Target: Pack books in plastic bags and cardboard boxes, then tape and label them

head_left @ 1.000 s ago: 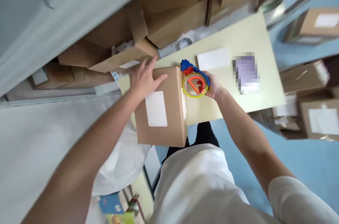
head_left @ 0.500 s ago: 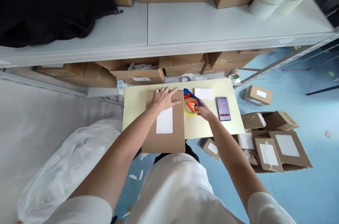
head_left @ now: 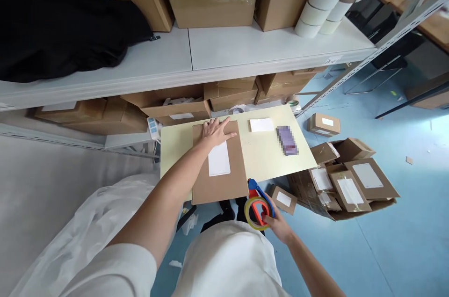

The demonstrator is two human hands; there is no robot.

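Observation:
My left hand (head_left: 215,133) lies with fingers spread on the far end of a brown cardboard box (head_left: 213,189). A white label (head_left: 219,160) is on the box's top, just below that hand. My right hand (head_left: 275,220) is wrapped round the handle of a blue and orange tape dispenser (head_left: 259,206) carrying a roll of yellowish tape. The dispenser is beside the box's near right corner, past the table's front edge; whether it touches the box I cannot tell. The box rests on a pale yellow table (head_left: 259,156) and overhangs its near edge.
A stack of white paper (head_left: 261,125) and a phone (head_left: 286,140) lie on the table. Behind it stands a grey shelf (head_left: 280,49) with boxes, label rolls (head_left: 321,2) and a black garment (head_left: 70,30). Labelled parcels fill a large carton (head_left: 308,194) on the right floor.
My right hand has brought the tape dispenser from the box's far right side toward me, to its near right corner. My left hand stays on the box. The view has shifted.

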